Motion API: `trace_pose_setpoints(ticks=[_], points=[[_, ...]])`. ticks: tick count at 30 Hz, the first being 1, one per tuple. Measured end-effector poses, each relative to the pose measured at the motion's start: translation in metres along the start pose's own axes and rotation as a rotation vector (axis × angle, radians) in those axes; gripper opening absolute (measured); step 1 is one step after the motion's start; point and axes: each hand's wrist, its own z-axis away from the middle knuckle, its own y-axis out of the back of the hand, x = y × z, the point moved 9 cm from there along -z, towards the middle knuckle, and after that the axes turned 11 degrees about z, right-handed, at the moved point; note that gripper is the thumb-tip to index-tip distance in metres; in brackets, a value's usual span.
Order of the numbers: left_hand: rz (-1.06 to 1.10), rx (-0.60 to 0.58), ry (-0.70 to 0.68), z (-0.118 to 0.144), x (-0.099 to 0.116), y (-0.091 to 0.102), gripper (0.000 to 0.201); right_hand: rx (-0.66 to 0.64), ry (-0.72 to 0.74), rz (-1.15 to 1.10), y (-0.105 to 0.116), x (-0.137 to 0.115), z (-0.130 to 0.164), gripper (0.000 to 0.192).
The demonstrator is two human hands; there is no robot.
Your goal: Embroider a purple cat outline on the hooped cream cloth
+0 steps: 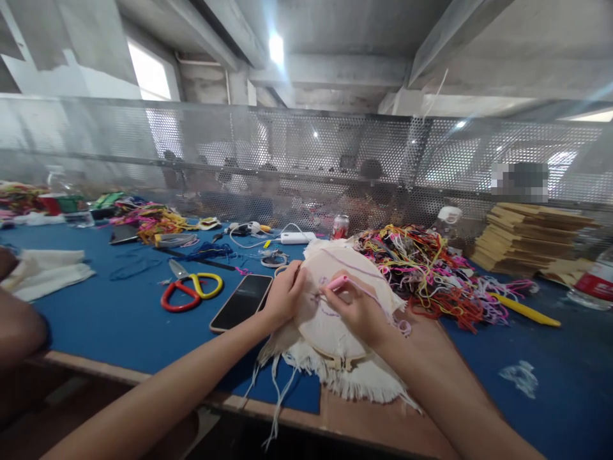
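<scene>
An embroidery hoop (330,332) with cream fabric stretched in it stands tilted on the blue table (134,319), frayed cloth edges hanging over the front edge. My left hand (283,295) grips the hoop's left rim. My right hand (357,308) holds a pink punch needle tool (336,283) with its tip against the fabric, where a few pink-purple stitches show. A purple thread runs from the tool across the cloth.
A black phone (241,301) lies left of the hoop, red-and-yellow scissors (191,289) further left. A tangle of coloured threads (426,268) lies behind on the right, with a yellow stick (524,310), stacked boards (527,239) and a bottle (594,281). Another person's arm (16,319) rests at far left.
</scene>
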Motion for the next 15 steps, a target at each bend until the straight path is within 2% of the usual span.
trace_pose_setpoints(ticks=[7, 11, 15], points=[[0.009, -0.011, 0.012, 0.000, 0.002, -0.002, 0.028, 0.026, -0.017, -0.007, 0.007, -0.012, -0.003, 0.018], [0.022, -0.006, -0.009, -0.002, 0.001, -0.003, 0.027, 0.084, -0.116, -0.228, 0.009, -0.003, -0.002, 0.017], [0.035, -0.012, -0.021, -0.002, 0.002, -0.003, 0.027, 0.142, -0.118, -0.362, 0.012, 0.003, 0.001, 0.020]])
